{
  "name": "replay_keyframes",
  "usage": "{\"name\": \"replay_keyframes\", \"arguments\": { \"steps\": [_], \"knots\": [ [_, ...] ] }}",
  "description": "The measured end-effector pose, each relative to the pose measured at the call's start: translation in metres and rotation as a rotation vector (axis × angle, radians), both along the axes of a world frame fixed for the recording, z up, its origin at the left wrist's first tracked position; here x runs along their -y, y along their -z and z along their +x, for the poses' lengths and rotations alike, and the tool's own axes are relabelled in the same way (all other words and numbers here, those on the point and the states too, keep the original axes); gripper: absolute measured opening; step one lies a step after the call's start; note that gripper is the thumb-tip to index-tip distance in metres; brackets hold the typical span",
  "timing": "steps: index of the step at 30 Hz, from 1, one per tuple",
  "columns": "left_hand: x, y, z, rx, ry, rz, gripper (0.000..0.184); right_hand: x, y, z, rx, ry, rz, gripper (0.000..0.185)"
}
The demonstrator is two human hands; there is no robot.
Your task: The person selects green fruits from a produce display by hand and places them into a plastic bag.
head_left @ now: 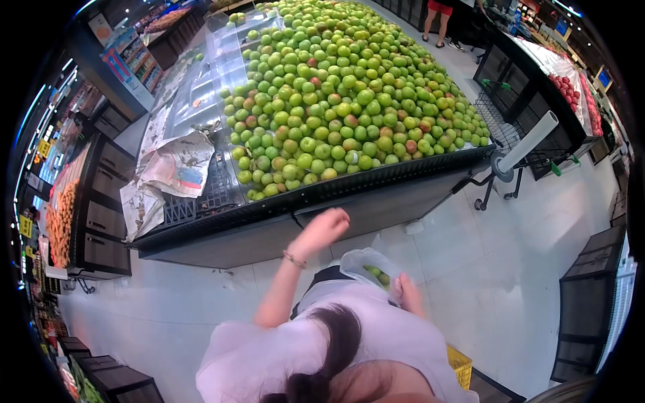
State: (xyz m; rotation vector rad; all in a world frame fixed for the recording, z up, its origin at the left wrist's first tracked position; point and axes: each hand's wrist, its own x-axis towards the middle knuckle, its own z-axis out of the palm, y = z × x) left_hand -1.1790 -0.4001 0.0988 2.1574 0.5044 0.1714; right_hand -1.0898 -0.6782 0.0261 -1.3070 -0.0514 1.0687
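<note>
My left hand (325, 230), with a bracelet at the wrist, is raised beside the front edge of the fruit stand (376, 180). Its fingers are curled, and whatever they hold, if anything, is hidden. My right hand (407, 293) grips the rim of a clear plastic bag (358, 260), which hangs open in front of my body. A few green fruits (377, 274) lie inside the bag. Beyond my hands, a large heap of green fruits (349, 101), some tinged red, covers much of the stand.
Crumpled paper (178, 168) lies over a black crate (183, 208) at the stand's left. A grey post (531, 142) rises by its right corner, near a shopping cart (500, 107). A yellow basket (459, 366) is on the floor behind me. Another person's legs (437, 23) show beyond the stand.
</note>
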Motion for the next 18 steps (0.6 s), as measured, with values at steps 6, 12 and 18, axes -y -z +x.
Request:
{"name": "replay_keyframes", "arguments": {
  "steps": [6,12,18],
  "knots": [
    [-0.134,-0.037,0.022,0.254,-0.565,0.488,0.024,-0.032,-0.004,-0.006,0.089,0.044,-0.117,0.038],
    [-0.197,0.017,0.072,-0.027,-0.657,0.757,0.049,-0.066,0.006,-0.008,0.075,-0.007,-0.021,0.04],
    [-0.203,0.017,0.078,0.02,-0.688,0.762,0.05,-0.092,-0.004,-0.012,0.112,0.091,-0.054,0.037]
  ]
}}
